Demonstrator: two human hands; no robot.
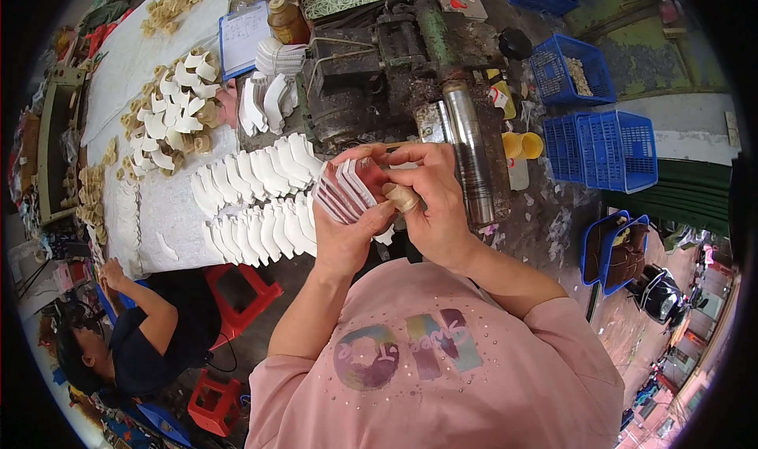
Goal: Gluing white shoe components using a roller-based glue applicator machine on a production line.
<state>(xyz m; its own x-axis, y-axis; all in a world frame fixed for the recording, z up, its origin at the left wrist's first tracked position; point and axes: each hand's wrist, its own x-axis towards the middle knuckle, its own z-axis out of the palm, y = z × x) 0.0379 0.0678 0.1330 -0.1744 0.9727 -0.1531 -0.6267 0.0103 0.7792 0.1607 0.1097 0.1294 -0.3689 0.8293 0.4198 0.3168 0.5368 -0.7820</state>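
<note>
My left hand (341,240) is closed round a stack of thin, white curved pieces (344,193), their edges facing up in a row. My right hand (442,212) meets it at the stack's right side, its fingers bent over the far end. Between my right thumb and fingers is a small beige rounded piece (402,198), close to the stack. Rows of similar white curved pieces (260,171) lie on the white-covered table (183,204), left of my hands.
A greasy machine with a metal shaft (467,145) stands just beyond my hands. White pieces and beige rings (170,113) are heaped at left. Blue crates (602,150) stand at right. A co-worker (154,323) sits at lower left near red stools (241,299).
</note>
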